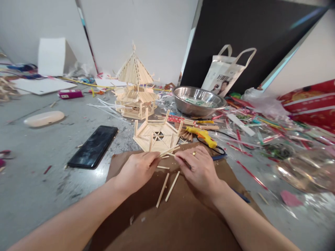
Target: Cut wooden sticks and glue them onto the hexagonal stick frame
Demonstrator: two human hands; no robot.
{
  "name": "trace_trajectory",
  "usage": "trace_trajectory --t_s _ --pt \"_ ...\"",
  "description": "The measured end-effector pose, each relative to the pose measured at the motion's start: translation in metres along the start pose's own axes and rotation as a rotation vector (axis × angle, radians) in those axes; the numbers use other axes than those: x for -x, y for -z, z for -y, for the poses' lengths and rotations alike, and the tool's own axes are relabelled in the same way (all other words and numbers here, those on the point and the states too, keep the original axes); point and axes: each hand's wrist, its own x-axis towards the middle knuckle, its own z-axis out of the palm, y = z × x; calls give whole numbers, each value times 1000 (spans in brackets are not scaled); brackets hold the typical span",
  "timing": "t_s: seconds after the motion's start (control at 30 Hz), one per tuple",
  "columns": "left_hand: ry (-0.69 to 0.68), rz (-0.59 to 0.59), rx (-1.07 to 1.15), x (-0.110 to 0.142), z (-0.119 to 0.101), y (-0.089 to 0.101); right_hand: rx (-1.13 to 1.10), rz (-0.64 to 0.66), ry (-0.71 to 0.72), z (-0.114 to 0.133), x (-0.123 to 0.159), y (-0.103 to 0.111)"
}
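Observation:
My left hand (140,169) is closed in a pinch on a thin wooden stick (170,150) that points to the right. Opposite it, my right hand (197,166), with a ring on one finger, pinches the end of a short wooden stick (171,154). The two sticks meet or overlap between my fingertips; whether they touch is unclear. Below them, loose sticks (172,186) lie on a brown sheet (183,216). Just beyond my hands sits a hexagonal stick base (142,140) with upright posts at its corners.
Behind the base stands a pagoda model (134,69) made of sticks. A yellow glue gun (202,136) lies right of the base, near a steel bowl (193,109). A black phone (92,146) rests at left. Plastic scraps and red strips (252,174) litter the right side.

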Motion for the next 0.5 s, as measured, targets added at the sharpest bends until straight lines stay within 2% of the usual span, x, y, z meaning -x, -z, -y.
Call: trace_trajectory --t_s 0.5 --pt "-15 -13 5 -1 -2 2 15 -39 -63 -6 2 1"
